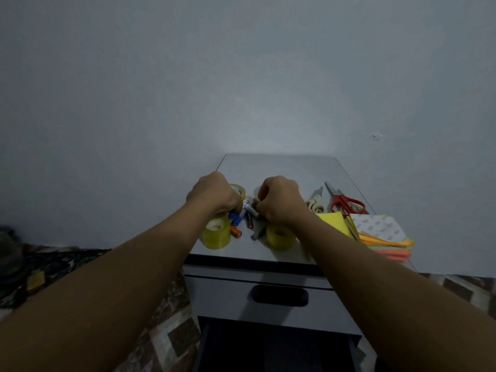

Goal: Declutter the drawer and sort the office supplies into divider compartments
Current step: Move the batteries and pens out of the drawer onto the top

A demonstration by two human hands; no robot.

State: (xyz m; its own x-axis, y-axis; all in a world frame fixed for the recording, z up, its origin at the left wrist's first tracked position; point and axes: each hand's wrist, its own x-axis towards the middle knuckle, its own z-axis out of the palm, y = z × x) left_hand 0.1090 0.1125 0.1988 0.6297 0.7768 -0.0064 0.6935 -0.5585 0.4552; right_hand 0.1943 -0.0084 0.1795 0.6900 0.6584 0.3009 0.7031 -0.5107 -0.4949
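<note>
Fingers of the left hand (214,193) are curled downward with their tips at a blue battery (236,217); whether they close round it is hidden by the back of the hand. Fingers of the right hand (281,200) are curled tightly, pinching a small pale item (256,200) too small to identify. Between and below the hands lie the batteries, at least five: blue, silver-white (248,207), dark brown (250,222), orange (235,232) and grey (257,233). Around them stand three yellow tape rolls (217,233), one partly behind the left hand. To the right lie two pairs of scissors, pale (315,204) and red-handled (346,204), and one pile of coloured paper notes (386,237). All rest on the cabinet top (281,165). The lower drawer (268,350) is open but dark; no dividers show. Judged so, emptying looks done and sorting has hardly begun.
</note>
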